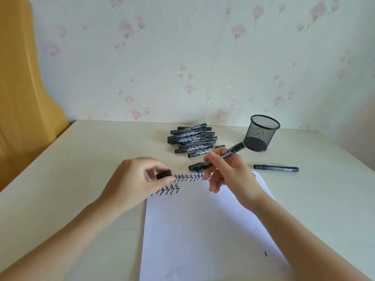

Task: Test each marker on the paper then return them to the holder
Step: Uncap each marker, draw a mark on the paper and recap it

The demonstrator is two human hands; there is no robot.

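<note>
My right hand (227,175) grips a black marker (233,151) above the top edge of the white paper (203,230), its back end pointing toward the black mesh holder (261,133). My left hand (138,179) pinches a black marker cap (163,175) at the paper's top left corner. Black zigzag test marks (182,178) run along the top of the sheet. A pile of black markers (192,138) lies behind my hands. One marker (276,168) lies alone on the table to the right. The holder stands upright and looks empty.
The table (81,159) is pale and meets a flowered wall at the back. A yellow chair back (20,98) stands at the left. A small stray ink mark (265,253) sits low on the paper's right side.
</note>
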